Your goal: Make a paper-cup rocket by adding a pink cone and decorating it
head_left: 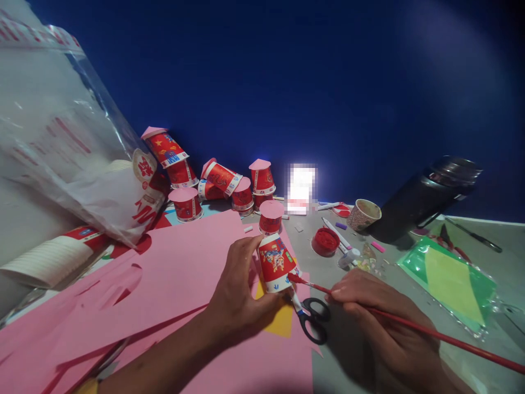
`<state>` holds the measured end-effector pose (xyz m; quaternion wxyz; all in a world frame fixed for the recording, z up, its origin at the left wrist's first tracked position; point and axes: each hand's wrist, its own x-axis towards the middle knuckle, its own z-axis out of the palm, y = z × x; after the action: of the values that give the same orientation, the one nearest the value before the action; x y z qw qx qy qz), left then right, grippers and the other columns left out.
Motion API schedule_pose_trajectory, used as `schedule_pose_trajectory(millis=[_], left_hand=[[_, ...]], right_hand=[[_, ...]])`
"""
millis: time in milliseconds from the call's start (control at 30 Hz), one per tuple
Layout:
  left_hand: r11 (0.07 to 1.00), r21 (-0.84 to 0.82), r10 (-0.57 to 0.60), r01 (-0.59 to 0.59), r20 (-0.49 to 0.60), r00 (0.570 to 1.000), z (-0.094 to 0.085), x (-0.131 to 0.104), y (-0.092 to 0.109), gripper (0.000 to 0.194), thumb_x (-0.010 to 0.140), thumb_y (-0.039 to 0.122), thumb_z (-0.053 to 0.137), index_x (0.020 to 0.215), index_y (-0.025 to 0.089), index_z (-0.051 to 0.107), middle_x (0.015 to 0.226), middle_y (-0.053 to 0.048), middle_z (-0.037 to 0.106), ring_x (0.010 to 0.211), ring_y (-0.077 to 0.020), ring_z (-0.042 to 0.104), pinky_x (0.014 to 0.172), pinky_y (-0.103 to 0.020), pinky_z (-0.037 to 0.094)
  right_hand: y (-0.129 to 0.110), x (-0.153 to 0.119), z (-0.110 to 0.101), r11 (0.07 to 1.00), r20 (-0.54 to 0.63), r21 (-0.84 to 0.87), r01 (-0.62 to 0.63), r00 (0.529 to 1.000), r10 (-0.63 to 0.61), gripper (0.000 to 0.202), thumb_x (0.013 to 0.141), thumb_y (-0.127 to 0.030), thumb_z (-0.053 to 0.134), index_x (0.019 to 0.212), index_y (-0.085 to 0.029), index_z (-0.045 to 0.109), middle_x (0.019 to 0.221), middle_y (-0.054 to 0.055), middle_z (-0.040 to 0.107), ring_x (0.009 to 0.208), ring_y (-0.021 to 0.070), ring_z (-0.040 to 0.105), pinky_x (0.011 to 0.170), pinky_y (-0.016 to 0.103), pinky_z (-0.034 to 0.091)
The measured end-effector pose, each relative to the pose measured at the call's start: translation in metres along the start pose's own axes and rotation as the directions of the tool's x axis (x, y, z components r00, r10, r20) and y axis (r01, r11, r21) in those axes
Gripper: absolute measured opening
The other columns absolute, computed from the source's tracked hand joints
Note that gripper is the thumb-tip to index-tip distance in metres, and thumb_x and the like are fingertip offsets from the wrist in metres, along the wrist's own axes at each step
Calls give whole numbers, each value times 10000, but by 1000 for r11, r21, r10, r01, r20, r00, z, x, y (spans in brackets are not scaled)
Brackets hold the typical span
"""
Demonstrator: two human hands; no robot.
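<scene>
My left hand (241,293) grips an upside-down red paper cup (275,261) with printed figures, its white rim marked with blue strokes. In my right hand (385,317) is a paintbrush (430,329) with a red handle. Its red-tipped bristles touch the cup near the lower right of its rim. Beneath the cup lie scissors (315,320) with black handles and a piece of yellow paper (283,323). A small tub of red paint (325,241) stands beyond the brush. Just behind the held cup is another red cup with a pink paper cone top (271,217).
Several decorated cups (185,203) stand or lean along the blue wall. Pink paper sheets (192,246) cover the left side, beside a plastic bag (74,137) and stacked cups (53,260). At right are a patterned paper cup (364,215), a black bottle (418,200) and a green packet (451,284).
</scene>
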<state>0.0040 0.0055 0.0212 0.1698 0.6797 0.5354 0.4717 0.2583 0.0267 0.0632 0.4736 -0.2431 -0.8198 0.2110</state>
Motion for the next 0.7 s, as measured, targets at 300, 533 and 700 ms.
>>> schedule_pose_trajectory(millis=[300, 533, 700], left_hand=[[1000, 2, 31, -31, 0, 1000, 0, 0, -1, 857, 783, 302, 863, 1502, 310, 395, 1391, -102, 499, 1284, -324, 519, 1091, -554, 487], [999, 11, 37, -37, 32, 999, 2, -1, -4, 907, 770, 354, 893, 1515, 320, 375, 1387, -111, 471, 1296, -328, 514, 1103, -554, 501], [999, 0, 39, -39, 60, 997, 2, -2, -5, 871, 785, 320, 850, 1514, 319, 374, 1389, -118, 451, 1297, -336, 507, 1086, -578, 511]], right_hand=[[2, -4, -3, 1000, -72, 5, -29, 997, 29, 265, 940, -52, 615, 1052, -257, 740, 894, 18, 791, 825, 194, 749, 805, 330, 592], [-1, -2, 0, 1000, -42, 15, -1, 999, 1, 276, 934, -50, 623, 1074, -256, 741, 907, 21, 799, 828, 193, 753, 793, 314, 600], [-4, 4, -1, 999, 26, 47, 9, 1000, -10, 264, 935, -54, 598, 1051, -253, 729, 867, 23, 792, 799, 188, 746, 732, 292, 598]])
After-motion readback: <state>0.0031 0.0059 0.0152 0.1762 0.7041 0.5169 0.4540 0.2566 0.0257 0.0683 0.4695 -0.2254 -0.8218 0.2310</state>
